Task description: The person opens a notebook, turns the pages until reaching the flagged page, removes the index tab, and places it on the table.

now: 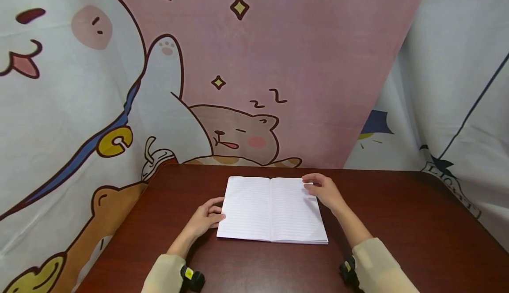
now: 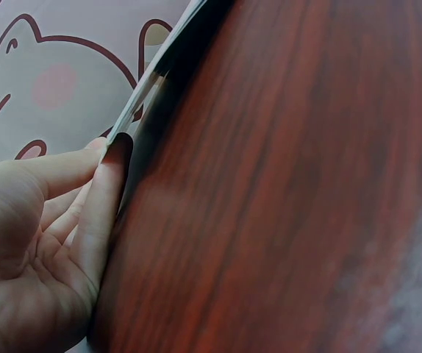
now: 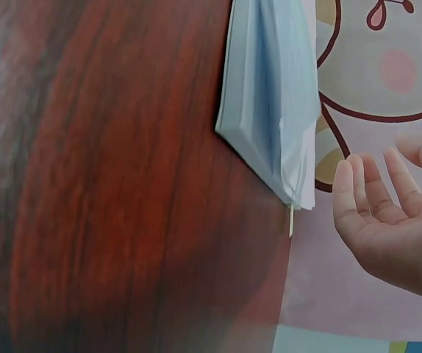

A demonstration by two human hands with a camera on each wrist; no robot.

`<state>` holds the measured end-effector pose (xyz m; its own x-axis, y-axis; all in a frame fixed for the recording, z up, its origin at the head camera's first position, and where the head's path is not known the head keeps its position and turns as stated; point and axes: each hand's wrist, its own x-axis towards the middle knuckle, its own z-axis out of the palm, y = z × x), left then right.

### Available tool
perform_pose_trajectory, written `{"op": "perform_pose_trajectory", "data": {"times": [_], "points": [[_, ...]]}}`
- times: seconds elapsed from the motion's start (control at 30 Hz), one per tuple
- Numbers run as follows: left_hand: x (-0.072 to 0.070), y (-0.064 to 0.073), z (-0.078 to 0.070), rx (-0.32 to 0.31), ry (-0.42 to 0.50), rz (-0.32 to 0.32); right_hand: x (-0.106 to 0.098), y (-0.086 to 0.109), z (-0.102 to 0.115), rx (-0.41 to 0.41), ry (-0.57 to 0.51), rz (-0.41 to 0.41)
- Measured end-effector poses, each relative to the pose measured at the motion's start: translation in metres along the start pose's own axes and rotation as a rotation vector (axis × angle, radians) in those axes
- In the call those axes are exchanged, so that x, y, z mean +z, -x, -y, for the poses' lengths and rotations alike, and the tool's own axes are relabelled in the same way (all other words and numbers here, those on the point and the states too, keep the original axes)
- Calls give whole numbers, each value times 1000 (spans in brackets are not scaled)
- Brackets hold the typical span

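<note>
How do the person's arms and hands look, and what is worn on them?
The left hand and right hand are bare, without gloves. Cream sleeves stop short of them; beside each is a black wrist camera with a yellow mark.

The head view is brightly and evenly lit, with the notebook (image 1: pixel 246 209) nearly bleached white, its ruled lines left faint, and a pale sheen spread over the near part of the worktop (image 1: pixel 260 268). Both wrist views are dimmer and softly blurred. Whitish glare is caught at lower right in the left one, where the notebook's underside is darkly shadowed, and at upper left in the right one.
</note>
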<state>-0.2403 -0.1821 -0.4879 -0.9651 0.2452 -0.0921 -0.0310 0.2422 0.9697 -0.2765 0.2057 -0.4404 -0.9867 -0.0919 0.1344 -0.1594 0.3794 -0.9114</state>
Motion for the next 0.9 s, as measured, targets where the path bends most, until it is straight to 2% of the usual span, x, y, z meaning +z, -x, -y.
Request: {"op": "perform_pose_trajectory", "data": {"times": [0.53,0.9], "points": [[0,-1,1,7,4,6,-11,0,-13,78,62,-35],[0,-1,2,6,-3,-2,-13,2,-15,122,70,-4]]}}
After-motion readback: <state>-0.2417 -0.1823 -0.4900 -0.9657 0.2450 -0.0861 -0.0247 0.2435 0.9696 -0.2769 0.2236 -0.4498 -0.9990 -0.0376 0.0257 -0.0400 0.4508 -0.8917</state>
